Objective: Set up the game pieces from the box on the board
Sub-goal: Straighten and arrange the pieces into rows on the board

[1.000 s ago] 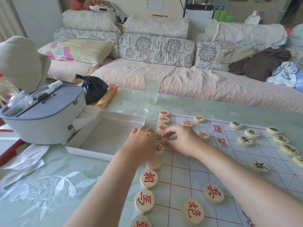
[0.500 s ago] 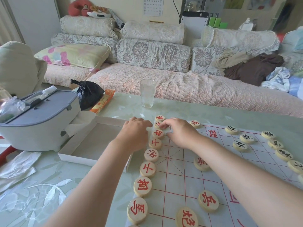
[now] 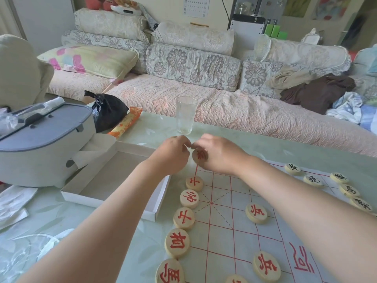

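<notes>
Game piece (image 3: 199,157) with red lettering is pinched in the curled fingers (image 3: 202,142) of my right hand (image 3: 219,155) at the board's (image 3: 224,221) far corner. My left hand (image 3: 172,155) curls just beside it; I cannot tell whether it grips anything. Red pieces (image 3: 184,218) line the board's edge beside the box (image 3: 114,176) on the bench (image 3: 61,231).

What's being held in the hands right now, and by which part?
The right hand pinches a red-lettered piece by its rim, face showing. The left hand curls beside it, fingertips near the rim; whether it grips cannot be told.
</notes>
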